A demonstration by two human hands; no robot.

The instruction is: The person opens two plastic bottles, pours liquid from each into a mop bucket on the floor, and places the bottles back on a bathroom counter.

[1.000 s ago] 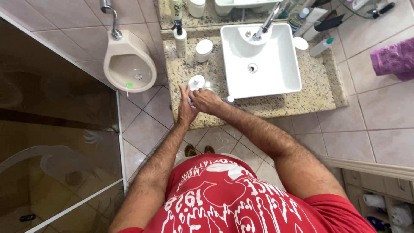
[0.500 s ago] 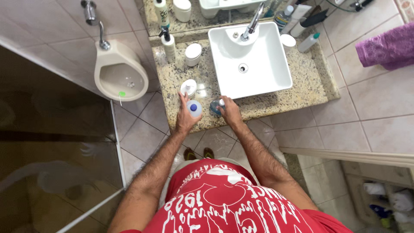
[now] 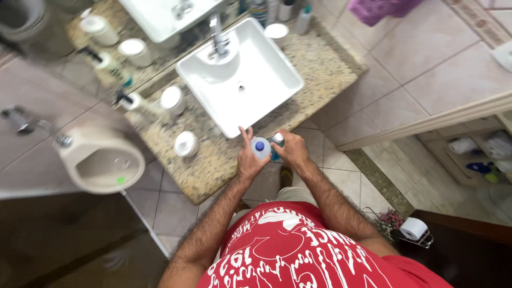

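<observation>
Over the tabletop (image 3: 224, 160) edge, left hand (image 3: 249, 160) clamps a light, slick bottle (image 3: 261, 148) round its body; right hand (image 3: 290, 152) grips a teal bottle (image 3: 277, 143).

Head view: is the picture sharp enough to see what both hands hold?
Head view: evenly lit but tilted, with wide-angle bend at the edges; left hand holds a blue-capped bottle, right hand a darker item, both softly blurred; white sink slightly overexposed.
</observation>
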